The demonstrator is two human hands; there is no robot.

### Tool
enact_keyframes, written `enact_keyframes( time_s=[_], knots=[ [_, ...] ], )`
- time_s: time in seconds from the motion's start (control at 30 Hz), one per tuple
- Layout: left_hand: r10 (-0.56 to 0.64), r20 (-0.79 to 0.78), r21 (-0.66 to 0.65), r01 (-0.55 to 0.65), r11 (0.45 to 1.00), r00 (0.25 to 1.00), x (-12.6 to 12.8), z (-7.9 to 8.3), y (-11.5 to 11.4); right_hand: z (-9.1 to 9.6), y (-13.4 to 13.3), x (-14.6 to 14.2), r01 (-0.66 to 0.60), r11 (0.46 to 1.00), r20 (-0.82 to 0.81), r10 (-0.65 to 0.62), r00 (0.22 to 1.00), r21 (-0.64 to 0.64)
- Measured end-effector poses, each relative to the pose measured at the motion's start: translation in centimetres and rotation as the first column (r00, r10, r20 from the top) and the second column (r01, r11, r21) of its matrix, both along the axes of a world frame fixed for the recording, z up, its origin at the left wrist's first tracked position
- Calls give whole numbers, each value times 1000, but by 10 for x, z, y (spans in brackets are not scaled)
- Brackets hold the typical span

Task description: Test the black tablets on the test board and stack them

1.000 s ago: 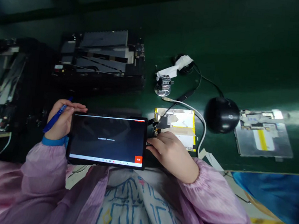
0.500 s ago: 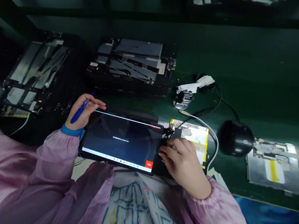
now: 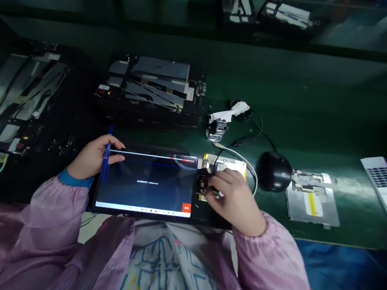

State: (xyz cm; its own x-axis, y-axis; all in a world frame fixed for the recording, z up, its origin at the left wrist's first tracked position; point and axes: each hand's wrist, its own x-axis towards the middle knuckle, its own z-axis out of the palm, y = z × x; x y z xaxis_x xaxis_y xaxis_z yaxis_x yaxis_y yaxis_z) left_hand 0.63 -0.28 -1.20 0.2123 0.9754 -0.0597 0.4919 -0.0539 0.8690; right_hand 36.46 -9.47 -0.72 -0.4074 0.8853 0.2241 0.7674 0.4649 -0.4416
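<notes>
A black tablet [image 3: 147, 184] with a lit dark screen lies at the near edge of the green bench [image 3: 325, 95], just in front of my body. My left hand [image 3: 90, 156] grips a blue pen [image 3: 107, 156] and rests against the tablet's left edge. My right hand [image 3: 233, 196] is at the tablet's right edge, fingers pinched on a small connector or part there that I cannot make out. A yellow-taped battery panel [image 3: 228, 164] lies just beyond that hand.
Opened tablet chassis [image 3: 154, 89] are stacked behind, more [image 3: 14, 92] at the left. A black dome device [image 3: 273, 171], a white cable [image 3: 244, 158], a small metal counter [image 3: 216, 130], a bare panel [image 3: 312, 203] and a white keypad [image 3: 386, 188] lie to the right.
My view has swung, so everything sits further left and a white keypad shows at the right. My left hand turned the pen more upright. My right hand stays at the tablet's right edge.
</notes>
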Motion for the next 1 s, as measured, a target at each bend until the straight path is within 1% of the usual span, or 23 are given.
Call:
enact_keyframes(
  time_s=[0.07, 0.13, 0.2, 0.27, 0.3, 0.33, 0.4, 0.47, 0.5, 0.57, 0.6, 0.63, 0.67, 0.7, 0.73, 0.77, 0.8, 0.9, 1.0],
  knots=[
    [2, 4, -2, -2, 1000, 1000, 0, 0, 1, 6, 9, 9, 64, 998, -79, -66, 995, -25],
    [13, 11, -2, -13, 1000, 1000, 1, 2, 1, 8, 23, 16, 174, 981, -204, -187, 961, -80],
    [27, 11, -9, -27, 1000, 1000, 2, 3, 1, 3, 39, 20, 272, 952, -324, -303, 896, -139],
    [34, 7, -16, -34, 999, 999, 1, 3, 0, -7, 56, 21, 324, 934, -379, -358, 853, -153],
    [33, 2, -18, -33, 999, 999, 1, 3, 0, -14, 64, 23, 342, 930, -357, -368, 859, -137],
    [30, 0, -18, -30, 999, 1000, 1, 3, 0, -21, 70, 24, 364, 925, -297, -379, 876, -106],
    [23, 0, -13, -23, 1000, 1000, 0, 3, 0, -33, 79, 28, 417, 909, -113, -417, 902, -23],
    [17, 5, -7, -17, 1000, 1000, -1, 2, 0, -39, 82, 32, 443, 896, 22, -443, 896, 24],
    [15, 8, -2, -15, 1000, 1000, -1, 2, 0, -39, 81, 34, 453, 891, 33, -454, 890, 33],
    [13, 12, 10, -13, 1000, 1000, -1, 1, 0, -32, 72, 36, 471, 881, -46, -469, 882, 42],
    [13, 17, 16, -13, 1000, 1000, -2, 0, 1, -26, 65, 35, 464, 885, -114, -458, 881, 30],
    [13, 24, 21, -13, 1000, 1000, -2, 0, 1, -20, 56, 34, 429, 903, -179, -423, 888, -3],
    [13, 29, 22, -13, 1000, 999, -2, -1, 1, -14, 46, 31, 363, 930, -234, -366, 901, -56],
    [13, 30, 18, -13, 1000, 999, -2, -1, 1, -8, 36, 28, 270, 955, -270, -293, 917, -120],
    [13, 28, 10, -13, 1000, 1000, -2, -1, 1, -4, 25, 25, 178, 967, -286, -226, 931, -182],
    [14, 22, 2, -14, 1000, 1000, -2, -1, 1, -2, 16, 21, 108, 967, -285, -174, 943, -232],
    [18, 15, -3, -18, 1000, 1000, -2, -1, 2, -2, 7, 18, 70, 962, -274, -145, 951, -265],
    [38, 6, 0, -38, 999, 999, 1, 1, 3, -11, -10, 14, 59, 951, -263, -144, 954, -304],
    [58, -5, 14, -58, 998, 998, 4, 3, 4, -22, -18, 13, 42, 957, -317, -136, 939, -286]
  ],
)
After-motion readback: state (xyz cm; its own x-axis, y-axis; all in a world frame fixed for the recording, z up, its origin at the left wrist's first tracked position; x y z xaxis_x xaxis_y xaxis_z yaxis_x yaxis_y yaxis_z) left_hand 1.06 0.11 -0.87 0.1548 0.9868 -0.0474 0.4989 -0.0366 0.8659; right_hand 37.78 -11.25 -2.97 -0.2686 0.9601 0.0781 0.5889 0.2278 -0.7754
